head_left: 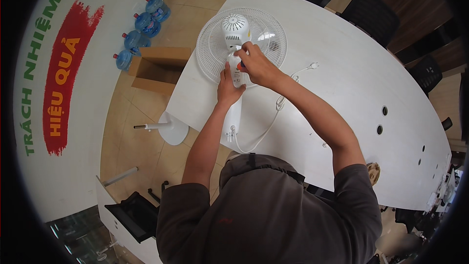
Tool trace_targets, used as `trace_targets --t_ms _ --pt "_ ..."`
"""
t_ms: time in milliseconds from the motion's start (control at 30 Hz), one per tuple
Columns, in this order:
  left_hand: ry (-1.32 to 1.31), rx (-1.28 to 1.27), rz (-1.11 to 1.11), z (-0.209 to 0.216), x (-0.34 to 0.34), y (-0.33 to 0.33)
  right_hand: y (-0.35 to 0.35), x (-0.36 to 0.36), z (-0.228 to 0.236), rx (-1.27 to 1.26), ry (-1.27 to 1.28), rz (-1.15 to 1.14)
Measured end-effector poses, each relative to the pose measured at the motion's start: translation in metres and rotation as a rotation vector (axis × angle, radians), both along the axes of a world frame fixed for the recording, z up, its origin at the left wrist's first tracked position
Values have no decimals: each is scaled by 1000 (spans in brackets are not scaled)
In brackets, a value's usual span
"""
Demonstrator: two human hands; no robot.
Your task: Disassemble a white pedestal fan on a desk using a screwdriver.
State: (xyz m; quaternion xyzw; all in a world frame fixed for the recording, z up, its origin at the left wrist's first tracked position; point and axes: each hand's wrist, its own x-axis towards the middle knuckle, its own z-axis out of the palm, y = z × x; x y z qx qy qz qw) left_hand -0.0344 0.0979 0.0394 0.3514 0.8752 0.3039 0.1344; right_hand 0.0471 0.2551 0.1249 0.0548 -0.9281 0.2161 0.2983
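A white electric fan (235, 23) lies face down on the white table, its round wire grille (207, 44) flat and its motor housing upward. My left hand (228, 86) is closed around the fan's neck (234, 112), the fingers reaching up along the label plate. Just above it, my right hand (259, 66) grips a short screwdriver (241, 65) with an orange and dark handle, held against the neck below the motor housing. My fingers hide most of the screwdriver, and its tip cannot be seen. A white power cord (264, 134) runs from the neck's lower end.
The cord's plug (313, 65) rests on the white table (332, 93), right of the grille. On the floor at left stand an open cardboard box (154, 86), a round white fan base with a pole (173, 129) and several blue water bottles (146, 22). Black chairs (370, 15) line the far side.
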Motion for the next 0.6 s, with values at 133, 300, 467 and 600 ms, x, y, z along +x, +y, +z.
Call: trace_targets --t_ms 133,300,467,600 --pt "-6 20 -9 -4 -3 -3 -21 6 53 -312 -589 -405" --pt "-22 18 -8 0 0 4 11 0 3 -211 -401 -213" --pt "-7 31 -1 -4 -2 -1 7 -2 7 -50 -34 120" --pt "-12 36 -5 -2 -3 0 -4 -1 27 -407 -472 -232"
